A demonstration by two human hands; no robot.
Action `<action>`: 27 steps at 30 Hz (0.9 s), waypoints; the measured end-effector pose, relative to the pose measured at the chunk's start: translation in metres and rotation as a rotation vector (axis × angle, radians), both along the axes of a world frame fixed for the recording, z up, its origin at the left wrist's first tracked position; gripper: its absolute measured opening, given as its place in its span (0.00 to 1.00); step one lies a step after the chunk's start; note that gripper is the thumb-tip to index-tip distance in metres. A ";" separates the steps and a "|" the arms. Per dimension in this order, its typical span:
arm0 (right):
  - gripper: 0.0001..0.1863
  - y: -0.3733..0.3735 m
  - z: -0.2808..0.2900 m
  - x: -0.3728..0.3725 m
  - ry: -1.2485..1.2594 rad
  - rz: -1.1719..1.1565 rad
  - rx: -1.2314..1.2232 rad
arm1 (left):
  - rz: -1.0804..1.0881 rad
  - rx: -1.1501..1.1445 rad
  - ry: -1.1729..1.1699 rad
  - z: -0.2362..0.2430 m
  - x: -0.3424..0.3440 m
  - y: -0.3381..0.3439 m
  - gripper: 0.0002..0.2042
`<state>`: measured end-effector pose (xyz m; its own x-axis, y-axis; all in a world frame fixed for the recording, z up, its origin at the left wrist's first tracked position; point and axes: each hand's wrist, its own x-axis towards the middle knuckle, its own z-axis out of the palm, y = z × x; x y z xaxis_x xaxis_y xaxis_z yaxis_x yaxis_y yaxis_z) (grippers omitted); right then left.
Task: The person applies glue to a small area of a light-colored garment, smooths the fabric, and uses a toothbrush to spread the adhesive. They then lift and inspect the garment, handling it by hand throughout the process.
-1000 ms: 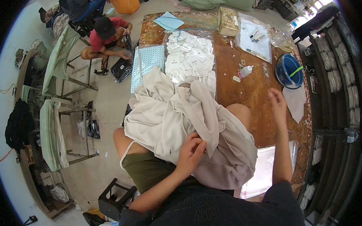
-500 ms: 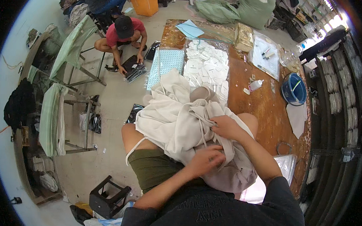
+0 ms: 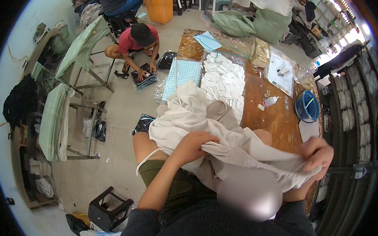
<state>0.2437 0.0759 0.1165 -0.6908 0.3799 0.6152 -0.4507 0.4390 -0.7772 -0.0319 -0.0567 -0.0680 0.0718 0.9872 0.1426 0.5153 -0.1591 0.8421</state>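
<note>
The left hand (image 3: 195, 144) is clenched on a fold of the cream garment (image 3: 205, 123), knuckles up, just above the person's lap. The right hand (image 3: 318, 154) grips the same garment at its far end, at about 3 o'clock from the left, and the cloth is pulled into a taut band between the two. The rest of the garment lies heaped over the bare knees and reaches up to the near edge of the counter (image 3: 277, 122).

On the counter, at 12 o'clock from the hands, lies a spread of white tags (image 3: 224, 79) beside a pale blue sheet (image 3: 181, 73). At 1 o'clock stands a small white bottle (image 3: 270, 101), and farther right a blue bowl (image 3: 306, 107). A clear bag of papers (image 3: 281, 71) lies beyond.

On the floor at 11 o'clock, well apart, a person in a red shirt (image 3: 135, 42) crouches over dark packets (image 3: 143, 79). A black stool (image 3: 109, 207) stands at 7 o'clock.
</note>
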 end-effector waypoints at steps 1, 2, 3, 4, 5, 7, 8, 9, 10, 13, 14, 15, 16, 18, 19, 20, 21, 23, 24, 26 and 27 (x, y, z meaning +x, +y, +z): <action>0.17 0.005 0.003 0.006 0.034 -0.081 -0.002 | 0.045 -0.018 0.001 0.000 -0.003 -0.006 0.25; 0.18 0.011 0.005 0.012 -0.098 -0.162 0.056 | 0.080 -0.063 0.010 0.001 -0.007 -0.012 0.24; 0.18 0.016 0.008 0.019 -0.200 -0.222 0.092 | 0.140 0.014 -0.048 0.004 -0.011 -0.019 0.23; 0.18 0.021 0.009 0.025 -0.268 -0.285 0.128 | 0.193 0.066 -0.096 0.008 -0.016 -0.027 0.22; 0.18 0.024 0.009 0.032 -0.303 -0.244 0.156 | 0.243 0.108 -0.140 0.012 -0.021 -0.034 0.22; 0.19 0.028 0.006 0.044 -0.308 -0.270 0.159 | 0.288 0.145 -0.159 0.021 -0.032 -0.046 0.20; 0.19 0.029 0.005 0.050 -0.306 -0.268 0.155 | 0.323 0.188 -0.182 0.026 -0.035 -0.050 0.19; 0.18 0.030 0.004 0.055 -0.391 -0.332 0.126 | 0.321 0.170 -0.130 0.029 -0.038 -0.050 0.17; 0.17 0.031 0.003 0.059 -0.371 -0.326 0.160 | 0.293 0.148 -0.096 0.032 -0.040 -0.051 0.16; 0.15 0.030 0.000 0.064 -0.294 -0.268 0.232 | 0.207 0.204 -0.127 0.045 -0.048 -0.054 0.14; 0.14 0.028 -0.003 0.063 -0.174 -0.226 0.115 | 0.143 0.268 -0.211 0.050 -0.052 -0.058 0.14; 0.13 0.026 -0.005 0.060 -0.015 -0.193 -0.030 | 0.079 0.376 -0.332 0.054 -0.053 -0.059 0.13; 0.10 0.025 -0.007 0.057 -0.006 -0.230 -0.023 | 0.096 0.287 -0.342 0.057 -0.053 -0.060 0.13; 0.06 0.024 -0.010 0.049 -0.158 -0.503 0.056 | 0.127 0.231 -0.455 0.058 -0.051 -0.058 0.14; 0.09 0.028 -0.014 0.042 -0.405 -0.505 -0.009 | 0.171 0.070 -0.638 0.056 -0.048 -0.055 0.16; 0.11 0.032 -0.017 0.037 -0.661 -0.512 -0.043 | 0.206 -0.025 -0.529 0.053 -0.046 -0.053 0.16; 0.12 0.034 -0.018 0.034 -0.642 -0.466 -0.018 | 0.218 -0.108 -0.437 0.050 -0.045 -0.052 0.17; 0.14 0.041 -0.020 0.032 -0.697 -0.433 -0.011 | 0.234 -0.144 -0.316 0.043 -0.047 -0.052 0.16; 0.14 0.043 -0.021 0.033 -0.537 -0.438 0.012 | 0.188 -0.106 -0.283 0.039 -0.049 -0.054 0.15; 0.14 0.043 -0.023 0.038 -0.266 -0.472 0.019 | 0.101 0.065 -0.259 0.034 -0.052 -0.062 0.15; 0.12 0.044 -0.024 0.041 -0.172 -0.473 0.064 | 0.038 -0.071 -0.431 0.030 -0.052 -0.063 0.15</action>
